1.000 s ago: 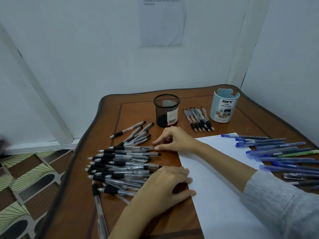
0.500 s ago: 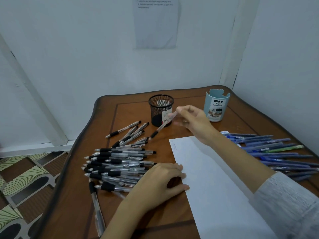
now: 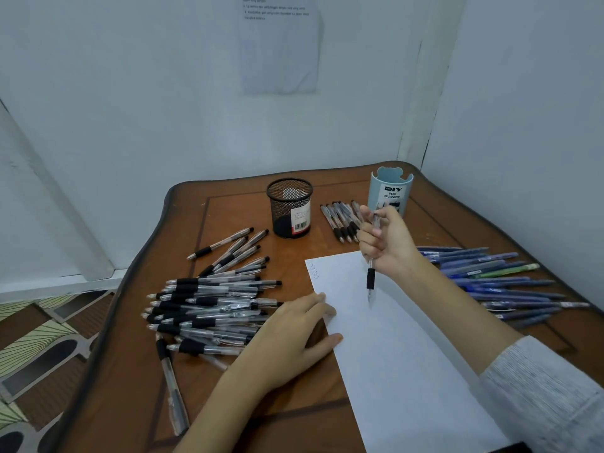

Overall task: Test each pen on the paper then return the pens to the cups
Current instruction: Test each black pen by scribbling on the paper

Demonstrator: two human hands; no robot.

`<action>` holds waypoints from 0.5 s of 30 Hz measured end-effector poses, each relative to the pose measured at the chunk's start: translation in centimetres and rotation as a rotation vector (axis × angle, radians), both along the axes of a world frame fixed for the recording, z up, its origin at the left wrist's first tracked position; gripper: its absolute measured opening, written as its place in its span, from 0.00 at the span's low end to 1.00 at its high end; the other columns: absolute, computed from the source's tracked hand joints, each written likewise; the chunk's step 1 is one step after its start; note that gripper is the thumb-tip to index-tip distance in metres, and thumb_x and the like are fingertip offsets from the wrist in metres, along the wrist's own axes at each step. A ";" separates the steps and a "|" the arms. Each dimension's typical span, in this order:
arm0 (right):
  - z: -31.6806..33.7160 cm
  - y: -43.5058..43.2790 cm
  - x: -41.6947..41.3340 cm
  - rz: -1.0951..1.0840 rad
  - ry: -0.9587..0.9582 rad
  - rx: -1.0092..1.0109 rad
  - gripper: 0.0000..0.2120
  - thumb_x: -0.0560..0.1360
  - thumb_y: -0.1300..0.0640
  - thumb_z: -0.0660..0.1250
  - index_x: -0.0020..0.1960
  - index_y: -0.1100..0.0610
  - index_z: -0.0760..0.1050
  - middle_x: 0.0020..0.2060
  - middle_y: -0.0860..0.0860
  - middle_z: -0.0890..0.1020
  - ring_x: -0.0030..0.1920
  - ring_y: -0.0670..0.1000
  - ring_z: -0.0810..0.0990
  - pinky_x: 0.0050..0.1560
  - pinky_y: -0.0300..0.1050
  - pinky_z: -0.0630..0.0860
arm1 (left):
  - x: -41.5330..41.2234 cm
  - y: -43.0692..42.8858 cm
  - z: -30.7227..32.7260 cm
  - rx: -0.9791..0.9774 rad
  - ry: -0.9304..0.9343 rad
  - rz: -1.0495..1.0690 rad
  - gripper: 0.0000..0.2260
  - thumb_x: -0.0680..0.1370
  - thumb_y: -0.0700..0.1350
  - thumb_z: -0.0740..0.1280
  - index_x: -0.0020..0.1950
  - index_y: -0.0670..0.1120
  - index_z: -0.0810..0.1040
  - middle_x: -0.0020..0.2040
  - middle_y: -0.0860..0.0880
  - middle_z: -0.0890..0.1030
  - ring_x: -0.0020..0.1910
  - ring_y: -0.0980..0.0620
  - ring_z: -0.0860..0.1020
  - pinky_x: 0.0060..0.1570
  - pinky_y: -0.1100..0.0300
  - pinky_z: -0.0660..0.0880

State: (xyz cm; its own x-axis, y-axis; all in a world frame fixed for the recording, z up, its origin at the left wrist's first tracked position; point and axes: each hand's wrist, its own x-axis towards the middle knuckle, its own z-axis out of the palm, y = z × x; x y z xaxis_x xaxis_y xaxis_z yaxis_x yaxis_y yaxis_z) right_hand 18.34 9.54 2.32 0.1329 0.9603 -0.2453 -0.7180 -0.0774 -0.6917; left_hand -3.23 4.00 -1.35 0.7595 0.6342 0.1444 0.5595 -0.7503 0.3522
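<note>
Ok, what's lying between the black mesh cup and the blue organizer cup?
Between mesh cup and blue cup, the head view shows a short row of black-grip pens.

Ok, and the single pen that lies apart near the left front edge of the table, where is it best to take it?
Take the single pen by the near half of its clear barrel, pinching from above. It lies flat, and its black grip end meets the pile of black pens, so only the near half is likely free.
</note>
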 end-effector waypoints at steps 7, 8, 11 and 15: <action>0.0 -0.3 0.2 0.117 -0.127 -0.013 0.16 0.79 0.63 0.54 0.62 0.67 0.74 0.52 0.63 0.82 0.22 0.44 0.74 0.21 0.32 0.68 | 0.0 0.1 0.0 0.005 0.002 -0.007 0.22 0.79 0.61 0.57 0.71 0.55 0.67 0.74 0.57 0.63 0.72 0.63 0.58 0.64 0.74 0.47; -0.3 -0.1 0.2 0.146 -0.109 -0.034 0.19 0.80 0.59 0.53 0.63 0.67 0.74 0.52 0.64 0.81 0.28 0.48 0.79 0.26 0.36 0.74 | 0.0 0.1 0.0 0.006 0.000 -0.009 0.22 0.79 0.61 0.58 0.71 0.55 0.67 0.74 0.57 0.63 0.72 0.63 0.58 0.64 0.74 0.46; -1.0 0.0 -0.2 0.188 -0.244 -0.131 0.29 0.81 0.41 0.50 0.54 0.64 0.79 0.36 0.59 0.82 0.28 0.50 0.76 0.27 0.39 0.72 | 0.1 0.0 0.0 0.006 -0.002 -0.016 0.23 0.79 0.61 0.57 0.71 0.54 0.67 0.74 0.57 0.63 0.72 0.63 0.58 0.62 0.76 0.45; -1.3 -0.1 -1.5 0.189 -0.312 -0.112 0.18 0.76 0.47 0.66 0.48 0.64 0.80 0.28 0.53 0.78 0.25 0.44 0.73 0.24 0.31 0.71 | 0.2 -0.2 0.1 0.004 -0.010 -0.028 0.22 0.79 0.60 0.57 0.71 0.53 0.67 0.73 0.57 0.64 0.71 0.63 0.58 0.56 0.83 0.41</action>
State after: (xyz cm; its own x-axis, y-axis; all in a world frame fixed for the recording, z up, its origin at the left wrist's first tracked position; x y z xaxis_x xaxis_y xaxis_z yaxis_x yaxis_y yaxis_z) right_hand 16.82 9.39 0.99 0.0412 0.9444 -0.3262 -0.4404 -0.2759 -0.8543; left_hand -3.04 3.83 -1.25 0.7757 0.6120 0.1543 0.5346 -0.7671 0.3546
